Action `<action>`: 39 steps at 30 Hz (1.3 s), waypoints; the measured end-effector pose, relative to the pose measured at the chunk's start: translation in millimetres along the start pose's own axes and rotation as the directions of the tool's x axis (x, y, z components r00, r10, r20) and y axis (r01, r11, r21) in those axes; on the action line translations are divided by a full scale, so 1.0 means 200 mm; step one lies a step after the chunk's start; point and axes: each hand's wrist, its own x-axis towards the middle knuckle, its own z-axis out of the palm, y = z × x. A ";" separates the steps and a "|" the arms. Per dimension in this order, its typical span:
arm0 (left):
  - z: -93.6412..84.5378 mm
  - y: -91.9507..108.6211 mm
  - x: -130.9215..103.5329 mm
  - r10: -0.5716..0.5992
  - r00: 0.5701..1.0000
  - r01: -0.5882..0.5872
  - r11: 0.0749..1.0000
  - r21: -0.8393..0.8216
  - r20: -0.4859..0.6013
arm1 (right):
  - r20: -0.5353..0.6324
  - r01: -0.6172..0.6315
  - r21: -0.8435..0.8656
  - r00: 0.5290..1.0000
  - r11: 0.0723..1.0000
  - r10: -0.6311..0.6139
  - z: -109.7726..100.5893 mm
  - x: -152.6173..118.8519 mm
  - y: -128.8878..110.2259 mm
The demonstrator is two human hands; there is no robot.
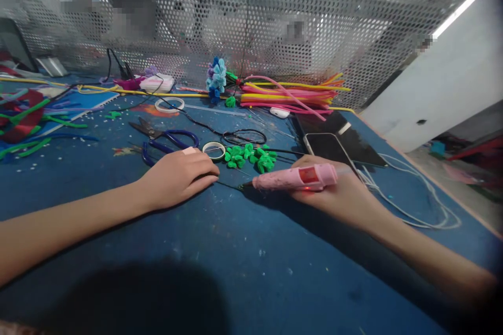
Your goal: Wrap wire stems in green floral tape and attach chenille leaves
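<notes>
My right hand (334,193) is closed round a pink glue gun (294,178) with a lit red light, its dark nozzle pointing left. At the nozzle's tip is the end of a thin dark green wire (228,185). The fingers of my left hand (176,175) are pressed together on the wire's other end, low over the blue table (196,251). Behind the nozzle lie several green fuzzy flower shapes (236,157). A small roll of tape (214,150) sits just behind my left fingertips, beside dark blue-handled scissors (173,138).
A bundle of pink and yellow pipe cleaners (291,95) and a blue flower cluster (216,78) stand near the perforated metal screen (196,21). A phone (330,149) and white cable (424,222) lie right; coloured pipe cleaners (35,115) lie left.
</notes>
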 end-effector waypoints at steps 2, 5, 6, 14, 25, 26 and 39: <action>0.01 0.03 0.02 -0.035 0.999 0.034 0.998 -0.046 -0.005 | -0.013 -0.013 -0.019 1.000 1.000 0.013 0.01 -0.01 0.02; 0.03 0.06 0.03 -0.039 0.999 0.037 0.992 -0.118 -0.011 | -0.046 -0.042 -0.024 0.998 0.999 0.041 0.01 -0.03 0.04; 0.04 0.07 0.04 -0.044 0.999 0.043 0.989 -0.138 -0.009 | -0.039 -0.030 -0.027 0.999 0.999 0.029 0.01 -0.03 0.04; 0.04 0.09 0.06 -0.085 0.994 0.098 0.972 -0.216 0.071 | 0.050 0.213 -0.320 0.977 0.923 -0.208 -0.05 -0.03 0.00; 0.05 0.09 0.06 -0.167 0.983 0.180 0.946 -0.268 0.071 | 0.098 0.477 -0.703 0.799 0.527 -0.593 -0.04 -0.05 0.04; 0.05 0.09 0.06 -0.172 0.983 0.184 0.945 -0.270 0.068 | 0.116 0.505 -0.710 0.772 0.491 -0.625 -0.04 -0.05 0.04; 0.04 0.10 0.04 -0.339 0.894 0.240 0.915 -0.323 -0.295 | -0.129 0.387 -0.391 0.875 0.835 -0.467 -0.03 -0.04 0.16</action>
